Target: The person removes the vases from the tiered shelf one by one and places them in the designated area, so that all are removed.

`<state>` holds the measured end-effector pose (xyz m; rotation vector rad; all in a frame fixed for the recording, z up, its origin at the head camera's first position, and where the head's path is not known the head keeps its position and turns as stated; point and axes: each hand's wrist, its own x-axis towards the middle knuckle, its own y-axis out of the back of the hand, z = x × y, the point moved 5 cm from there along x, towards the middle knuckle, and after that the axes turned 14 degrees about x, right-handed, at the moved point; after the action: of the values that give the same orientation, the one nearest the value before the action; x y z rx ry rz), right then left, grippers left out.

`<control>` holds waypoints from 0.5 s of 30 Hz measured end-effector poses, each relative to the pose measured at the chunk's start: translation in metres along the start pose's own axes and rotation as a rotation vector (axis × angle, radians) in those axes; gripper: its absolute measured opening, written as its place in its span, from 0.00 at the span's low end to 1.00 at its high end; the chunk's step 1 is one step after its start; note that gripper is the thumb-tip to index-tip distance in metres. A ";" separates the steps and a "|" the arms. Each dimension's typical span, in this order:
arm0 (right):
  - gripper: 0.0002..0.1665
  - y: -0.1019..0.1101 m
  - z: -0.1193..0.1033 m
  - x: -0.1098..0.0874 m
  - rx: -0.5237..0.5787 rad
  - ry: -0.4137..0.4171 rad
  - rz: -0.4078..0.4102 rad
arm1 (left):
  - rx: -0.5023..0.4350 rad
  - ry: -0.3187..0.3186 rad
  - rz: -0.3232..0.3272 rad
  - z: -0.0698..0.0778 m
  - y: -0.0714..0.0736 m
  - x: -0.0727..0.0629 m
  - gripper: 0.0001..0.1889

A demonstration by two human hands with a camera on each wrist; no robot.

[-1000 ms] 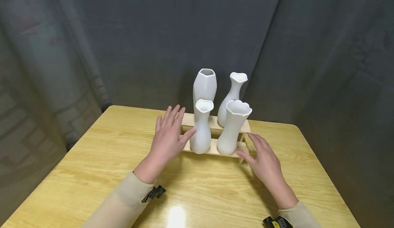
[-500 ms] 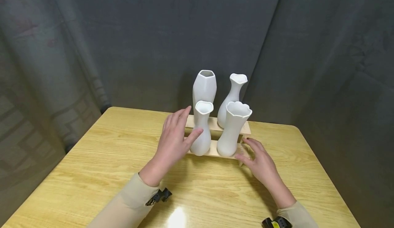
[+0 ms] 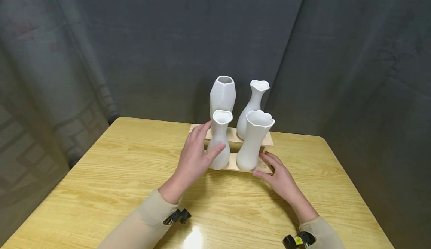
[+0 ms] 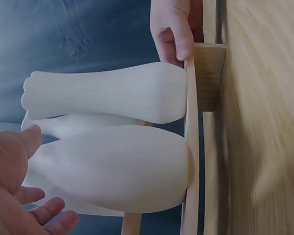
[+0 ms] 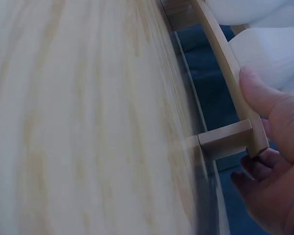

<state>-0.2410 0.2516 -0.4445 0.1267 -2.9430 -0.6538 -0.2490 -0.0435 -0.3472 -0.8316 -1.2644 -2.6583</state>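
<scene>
A two-tier wooden stand [image 3: 233, 163] bears white vases: a waisted one [image 3: 220, 158] at front left, a scalloped one [image 3: 250, 150] at front right, an angular one [image 3: 223, 95] at back left and a slim-necked one [image 3: 247, 118] at back right. My left hand [image 3: 194, 152] is beside the waisted vase, its thumb spread across the front; in the left wrist view the hand [image 4: 10, 181] has loose fingers around the neck end, and contact is unclear. My right hand [image 5: 284, 147] grips the lower board's right end, thumb above and fingers curled beneath.
The stand is on a light wooden table [image 3: 134, 159], towards its back edge. A dark grey curtain [image 3: 168, 54] hangs close behind and along both sides. A black wrist camera [image 3: 177, 216] sits at the left cuff.
My left hand has moved right, closer to the waisted vase. My right hand has come in leftward and taken hold of the stand's end. The vases keep their places on the stand.
</scene>
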 end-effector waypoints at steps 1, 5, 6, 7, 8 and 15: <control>0.50 0.000 0.001 0.001 0.001 -0.005 0.002 | -0.011 0.006 -0.002 -0.001 -0.001 0.000 0.44; 0.50 -0.002 0.005 0.002 -0.003 -0.032 0.017 | -0.037 0.016 -0.019 -0.001 -0.005 -0.001 0.44; 0.50 -0.002 0.006 0.002 -0.002 -0.039 0.023 | -0.041 0.017 -0.023 -0.001 -0.006 0.000 0.44; 0.50 -0.002 0.007 0.002 -0.002 -0.044 0.028 | -0.043 0.017 -0.028 -0.001 -0.007 -0.001 0.44; 0.50 -0.002 0.008 0.002 0.001 -0.047 0.033 | -0.044 0.018 -0.034 -0.001 -0.007 -0.001 0.44; 0.50 -0.002 0.009 0.002 -0.001 -0.041 0.056 | -0.044 0.027 -0.057 -0.002 -0.012 -0.001 0.43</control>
<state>-0.2438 0.2533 -0.4537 0.0312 -2.9735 -0.6572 -0.2522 -0.0375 -0.3568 -0.7738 -1.2462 -2.7422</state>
